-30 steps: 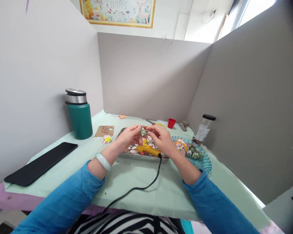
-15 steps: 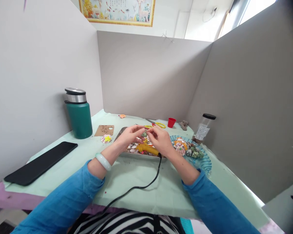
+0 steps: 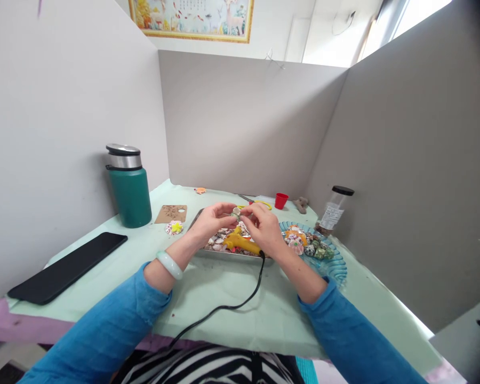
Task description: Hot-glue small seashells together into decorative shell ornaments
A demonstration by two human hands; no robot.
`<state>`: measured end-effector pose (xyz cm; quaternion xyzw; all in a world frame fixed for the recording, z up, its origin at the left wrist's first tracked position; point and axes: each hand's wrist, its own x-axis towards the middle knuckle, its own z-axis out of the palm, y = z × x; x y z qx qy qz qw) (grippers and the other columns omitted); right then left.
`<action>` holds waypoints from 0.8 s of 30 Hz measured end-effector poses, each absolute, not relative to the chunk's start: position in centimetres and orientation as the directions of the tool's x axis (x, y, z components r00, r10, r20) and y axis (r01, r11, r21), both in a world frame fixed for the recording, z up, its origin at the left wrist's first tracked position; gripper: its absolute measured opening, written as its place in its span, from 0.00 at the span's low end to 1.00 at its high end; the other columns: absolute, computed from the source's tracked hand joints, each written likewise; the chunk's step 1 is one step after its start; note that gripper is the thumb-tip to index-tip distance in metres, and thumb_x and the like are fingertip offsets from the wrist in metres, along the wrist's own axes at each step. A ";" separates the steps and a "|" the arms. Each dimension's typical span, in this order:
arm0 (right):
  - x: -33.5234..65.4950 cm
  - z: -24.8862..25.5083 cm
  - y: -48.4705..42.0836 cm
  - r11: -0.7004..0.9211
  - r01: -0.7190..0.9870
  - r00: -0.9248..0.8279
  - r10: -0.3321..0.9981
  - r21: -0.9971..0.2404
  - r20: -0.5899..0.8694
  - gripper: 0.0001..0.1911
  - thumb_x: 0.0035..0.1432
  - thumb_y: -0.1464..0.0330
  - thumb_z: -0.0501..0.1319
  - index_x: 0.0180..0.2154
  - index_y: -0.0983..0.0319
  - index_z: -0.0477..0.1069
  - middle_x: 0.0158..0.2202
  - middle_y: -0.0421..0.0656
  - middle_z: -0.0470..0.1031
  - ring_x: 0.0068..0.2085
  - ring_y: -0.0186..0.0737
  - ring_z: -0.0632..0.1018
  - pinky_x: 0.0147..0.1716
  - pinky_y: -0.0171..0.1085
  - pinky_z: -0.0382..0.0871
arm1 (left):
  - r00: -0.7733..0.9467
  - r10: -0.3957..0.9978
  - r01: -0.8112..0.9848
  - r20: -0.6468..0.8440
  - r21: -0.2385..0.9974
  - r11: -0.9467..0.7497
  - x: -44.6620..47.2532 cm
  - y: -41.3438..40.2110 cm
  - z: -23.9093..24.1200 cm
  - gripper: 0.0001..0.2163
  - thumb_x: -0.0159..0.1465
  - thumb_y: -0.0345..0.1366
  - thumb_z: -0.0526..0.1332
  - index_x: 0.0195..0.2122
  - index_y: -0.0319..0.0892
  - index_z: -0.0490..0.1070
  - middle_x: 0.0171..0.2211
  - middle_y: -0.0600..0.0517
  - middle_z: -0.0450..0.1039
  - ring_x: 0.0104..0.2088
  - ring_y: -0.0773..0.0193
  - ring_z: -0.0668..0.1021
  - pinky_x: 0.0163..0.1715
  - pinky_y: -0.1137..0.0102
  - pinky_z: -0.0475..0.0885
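My left hand [image 3: 210,223] and my right hand [image 3: 264,226] meet above a metal tray [image 3: 202,253] of small shells. Both pinch one small greenish shell [image 3: 236,214] between their fingertips. A yellow glue gun [image 3: 242,244] lies on the tray just below the hands, its black cord [image 3: 240,305] running toward me. A pale bangle sits on my left wrist.
A blue glass plate [image 3: 338,266] with coloured shells is to the right of the tray. A green flask [image 3: 129,186], a black phone [image 3: 66,268], a brown card [image 3: 171,214], a red cup [image 3: 280,201], yellow scissors [image 3: 260,202] and a clear jar [image 3: 334,212] stand around. Grey partitions close three sides.
Both hands stayed together over the tray and turned the small shell between the fingertips; the shell now sits a little higher and shows less.
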<state>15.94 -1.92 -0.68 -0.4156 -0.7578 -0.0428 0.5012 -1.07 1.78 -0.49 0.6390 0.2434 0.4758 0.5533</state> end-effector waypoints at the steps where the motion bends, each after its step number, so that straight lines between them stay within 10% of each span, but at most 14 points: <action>1: 15.9 -0.7 -2.0 0.652 0.675 -0.160 0.586 -0.345 0.795 0.05 0.59 0.69 0.56 0.36 0.60 0.70 0.35 0.42 0.70 0.29 0.34 0.71 0.30 0.34 0.64 | 0.435 0.831 -0.219 0.346 0.936 -0.275 -1.1 1.8 -0.5 0.19 0.51 0.33 0.68 0.44 0.38 0.70 0.46 0.46 0.71 0.40 0.61 0.75 0.42 0.62 0.72; 24: 15.7 -1.1 -2.1 0.681 0.670 -0.147 0.512 -0.296 0.846 0.04 0.60 0.68 0.55 0.35 0.59 0.67 0.34 0.43 0.69 0.31 0.36 0.71 0.31 0.35 0.64 | 0.473 0.807 -0.370 0.353 0.911 -0.181 -0.7 1.4 -0.3 0.15 0.53 0.36 0.67 0.41 0.38 0.73 0.41 0.45 0.74 0.39 0.61 0.76 0.43 0.64 0.69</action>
